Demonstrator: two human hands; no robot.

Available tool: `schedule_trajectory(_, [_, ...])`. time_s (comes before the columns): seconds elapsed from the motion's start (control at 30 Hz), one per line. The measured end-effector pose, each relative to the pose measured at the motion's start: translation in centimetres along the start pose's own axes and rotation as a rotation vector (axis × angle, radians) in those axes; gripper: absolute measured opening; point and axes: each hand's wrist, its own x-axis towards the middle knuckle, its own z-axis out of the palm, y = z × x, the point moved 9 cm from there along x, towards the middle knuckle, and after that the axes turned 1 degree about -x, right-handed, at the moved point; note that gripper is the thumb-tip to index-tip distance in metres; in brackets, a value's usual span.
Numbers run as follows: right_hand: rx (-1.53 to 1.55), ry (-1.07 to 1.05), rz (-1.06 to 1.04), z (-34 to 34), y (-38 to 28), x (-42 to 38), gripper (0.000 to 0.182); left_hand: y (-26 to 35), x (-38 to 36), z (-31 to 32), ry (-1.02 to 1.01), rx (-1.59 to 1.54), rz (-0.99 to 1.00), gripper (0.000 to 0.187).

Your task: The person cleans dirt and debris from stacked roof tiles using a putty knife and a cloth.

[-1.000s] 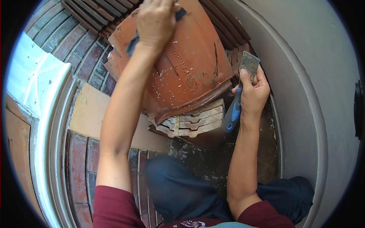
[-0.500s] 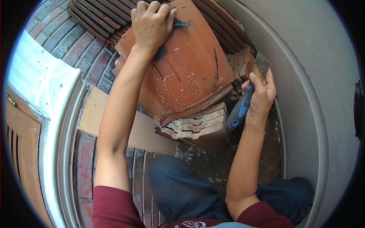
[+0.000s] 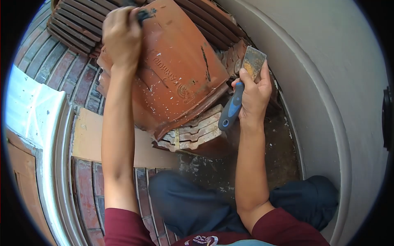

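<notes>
My left hand [image 3: 122,39] is closed at the upper left edge of an orange-red roof tile [image 3: 176,57], slightly blurred. A dark scrap [image 3: 145,15] shows beside its fingers; what lies under them is hidden. The tile has raised lettering, pale specks and a black streak, and rests tilted on other tiles. To its right, my right hand [image 3: 256,94] holds a scraper [image 3: 232,107] with a blue and black handle; its stained metal blade [image 3: 253,61] points up, against the fingers.
Stacked tiles [image 3: 76,26] stand at the upper left, and a strapped bundle of tiles [image 3: 201,133] sits below the tile. A grey wall [image 3: 320,102] curves along the right. Brick paving [image 3: 88,188], a tan board [image 3: 88,135] and a white ledge [image 3: 33,98] are at the left.
The view has shifted, so the tile and scraper appear further left. My left hand has moved left and nearer along the tile, and the dark scrap beside it has moved too.
</notes>
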Motion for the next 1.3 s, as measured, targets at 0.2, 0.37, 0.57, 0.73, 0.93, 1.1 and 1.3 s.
schedule_trajectory(0.2, [0.052, -0.002, 0.009, -0.7, -0.8, 1.0, 0.047, 17.1, -11.2, 9.5, -0.555, -0.378, 0.396, 0.01])
schedule_trajectory(0.37, [0.103, -0.003, 0.021, -1.1, -1.7, 1.5, 0.046, 15.0, -8.8, 9.1, -0.448, -0.172, 0.439, 0.01])
schedule_trajectory(0.57, [0.147, 0.037, 0.021, -1.8, -1.6, 1.7, 0.045, 8.7, -3.3, 9.5, -0.34, -0.068, 0.273, 0.01])
schedule_trajectory(0.73, [0.098, -0.024, 0.038, -1.9, -0.6, 1.9, 0.043, 17.6, -12.8, 5.3, -0.656, -0.448, 0.307, 0.011])
schedule_trajectory(0.93, [-0.202, -0.217, 0.097, -1.0, -1.0, 1.1, 0.033, 14.6, -16.8, -2.3, -0.704, -0.425, 0.2, 0.028])
schedule_trajectory(1.1, [-0.832, -0.348, -0.033, -1.0, 0.7, 1.2, 0.025, 8.9, -19.6, -7.0, -0.788, -0.182, -0.174, 0.019])
schedule_trajectory(1.3, [-1.14, -0.512, -0.138, -0.3, 0.9, 0.7, 0.037, 3.9, -21.8, -8.7, -0.73, -0.159, -0.466, 0.013])
